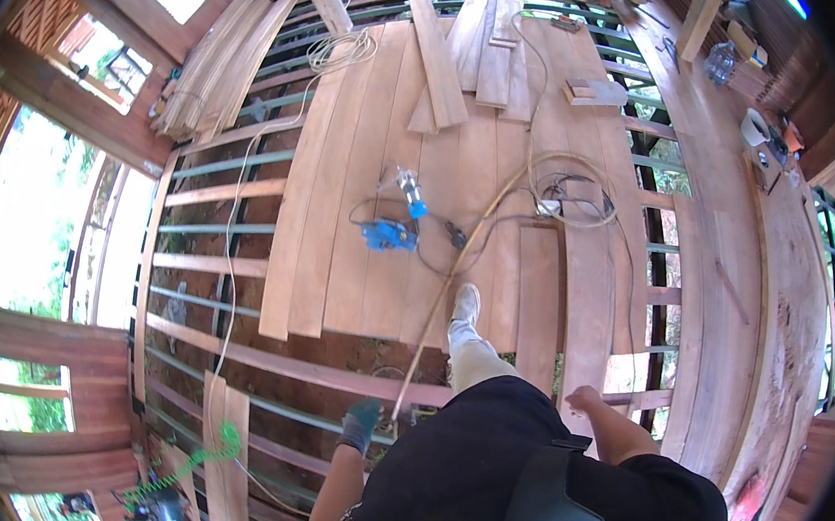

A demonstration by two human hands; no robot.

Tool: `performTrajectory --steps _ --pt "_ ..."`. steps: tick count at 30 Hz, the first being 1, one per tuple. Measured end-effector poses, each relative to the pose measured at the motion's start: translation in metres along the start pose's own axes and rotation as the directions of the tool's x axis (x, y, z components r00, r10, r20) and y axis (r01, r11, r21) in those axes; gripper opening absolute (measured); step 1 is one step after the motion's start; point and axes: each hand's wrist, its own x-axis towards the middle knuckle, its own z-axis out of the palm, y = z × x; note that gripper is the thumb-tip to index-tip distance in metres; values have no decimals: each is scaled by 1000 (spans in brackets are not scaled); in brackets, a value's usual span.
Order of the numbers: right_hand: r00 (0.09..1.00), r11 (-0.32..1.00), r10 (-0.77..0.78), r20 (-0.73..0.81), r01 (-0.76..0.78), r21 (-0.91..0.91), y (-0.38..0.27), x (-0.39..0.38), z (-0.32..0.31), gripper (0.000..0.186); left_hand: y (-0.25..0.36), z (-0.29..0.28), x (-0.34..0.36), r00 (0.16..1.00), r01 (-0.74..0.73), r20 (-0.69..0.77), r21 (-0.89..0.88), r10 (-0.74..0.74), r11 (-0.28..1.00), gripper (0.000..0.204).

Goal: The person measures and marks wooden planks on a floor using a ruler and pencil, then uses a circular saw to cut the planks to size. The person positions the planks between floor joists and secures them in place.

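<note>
Footing, one step: your shoe (467,303) points forward on the deck (345,284); the stance looks best judged as mid-stride. Set weight on the planks, well in from the ends; the gaps between joists (327,369) lie at your left and drop to soil. Lift the toe clear of the rod (426,342), a tan length (stiff hose or stick, cannot tell) slanting just beside your shoe. Pass wide of the blue tool (389,235), the silver tool (411,192) and the plug (455,234); a snagged cord could drag them.

Left hand (359,426), one: in a dark grey-green glove, low beside your hip, forearm rising from the lower edge, over the joists. The rod's near end lies just beside it; contact cannot be told. Finger state cannot be told either.

Right hand (583,401), one: no glove seen, arm angled out from the dark sleeve, fingers toward your midline, near the plank (589,307). No object shows in it; how far the fingers curl cannot be told. Keep both arms loose and slightly out, for balance.
</note>
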Motion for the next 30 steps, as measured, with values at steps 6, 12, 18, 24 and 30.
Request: performTrajectory --steps 6,12,18,24,30 --pt "907 836 -362 -215 214 -504 -162 42 -89 33 59 -103 99 999 -33 22 413 27 910 23" --pt "813 566 -333 -478 577 588 -375 -19 -211 24 219 -189 169 899 341 -270 -59 -344 938 32" --pt "880 337 -19 -475 453 825 -452 -58 -181 26 284 -255 292 997 3 59 672 -57 741 35" --pt "835 469 357 -419 228 853 -526 -83 -33 34 345 -274 419 916 -322 396 821 -64 472 36" --pt "897 581 233 -375 181 794 -648 -85 70 52 341 -240 565 881 -372 380 925 -282 83 47"
